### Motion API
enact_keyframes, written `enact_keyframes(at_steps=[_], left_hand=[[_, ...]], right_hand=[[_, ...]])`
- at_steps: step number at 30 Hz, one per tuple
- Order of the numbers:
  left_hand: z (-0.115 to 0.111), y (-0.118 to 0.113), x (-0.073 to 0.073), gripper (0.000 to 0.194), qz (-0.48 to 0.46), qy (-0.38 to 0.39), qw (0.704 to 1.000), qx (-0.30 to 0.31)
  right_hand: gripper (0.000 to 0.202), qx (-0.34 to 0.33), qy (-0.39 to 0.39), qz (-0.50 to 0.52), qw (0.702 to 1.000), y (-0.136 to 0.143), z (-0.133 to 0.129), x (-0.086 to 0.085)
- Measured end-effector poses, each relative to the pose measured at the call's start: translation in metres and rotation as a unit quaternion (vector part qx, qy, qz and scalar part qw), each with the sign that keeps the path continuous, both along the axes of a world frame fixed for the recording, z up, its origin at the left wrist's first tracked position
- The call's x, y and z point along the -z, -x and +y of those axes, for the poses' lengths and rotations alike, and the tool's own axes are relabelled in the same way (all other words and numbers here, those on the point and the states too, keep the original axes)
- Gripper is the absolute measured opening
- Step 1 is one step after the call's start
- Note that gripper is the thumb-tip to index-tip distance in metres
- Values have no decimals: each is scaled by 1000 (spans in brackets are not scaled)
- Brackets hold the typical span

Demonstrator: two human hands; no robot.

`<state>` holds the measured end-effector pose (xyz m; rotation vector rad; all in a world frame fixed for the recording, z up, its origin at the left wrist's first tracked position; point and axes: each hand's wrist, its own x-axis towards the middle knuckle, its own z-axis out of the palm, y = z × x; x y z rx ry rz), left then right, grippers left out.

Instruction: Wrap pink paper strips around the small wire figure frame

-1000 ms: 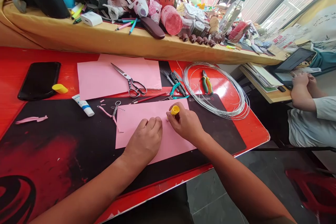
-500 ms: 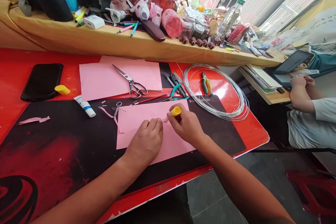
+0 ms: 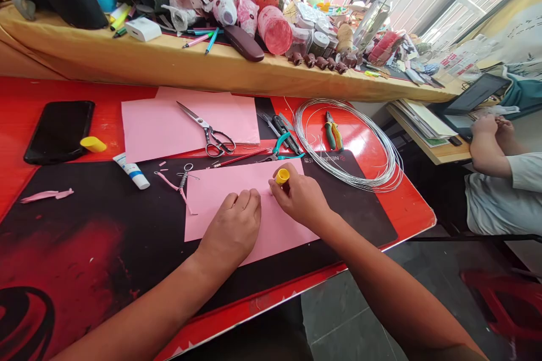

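Observation:
A pink sheet (image 3: 212,197) lies on the black mat. Over its middle, my left hand (image 3: 237,220) has its fingers pressed together; whatever they pinch is hidden or too small to name. My right hand (image 3: 300,194) grips a yellow glue stick (image 3: 282,176), its round yellow end turned up, just to the right of my left fingertips. Left of the sheet lies a small wire figure (image 3: 183,179) partly wrapped in pink strips. A white and blue tube (image 3: 132,171) is further left, and a yellow cap (image 3: 93,144) sits beside the phone (image 3: 59,131).
Scissors (image 3: 207,130) rest on pink sheets (image 3: 148,130) behind the mat. Teal-handled pliers (image 3: 282,144), cutters, a wire coil (image 3: 351,177) and green-yellow pliers (image 3: 333,131) lie to the right. A cluttered shelf (image 3: 169,65) runs behind. Another person's arm (image 3: 491,149) shows at right.
The yellow glue stick has tilted more upright in my right hand. My left hand stays pinched over the sheet. The view has shifted slightly.

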<state>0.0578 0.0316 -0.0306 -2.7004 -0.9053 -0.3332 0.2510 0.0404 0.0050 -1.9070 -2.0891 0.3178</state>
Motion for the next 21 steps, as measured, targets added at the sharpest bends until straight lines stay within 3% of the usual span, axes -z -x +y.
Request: enact_keyframes(at_steps=[10,15,21], left_hand=[[-1,0,0,40,15,5,1000,-5],[-2,0,0,40,-1,1,1000,-8],[-2,0,2,39,-18,-3,1000,-14]], right_hand=[[13,31,-25,65,997,-19,-15,-6],[13,16,-29,122,992,-8,-10,-13],[11,-17,-6,128,992,8,2,-2]])
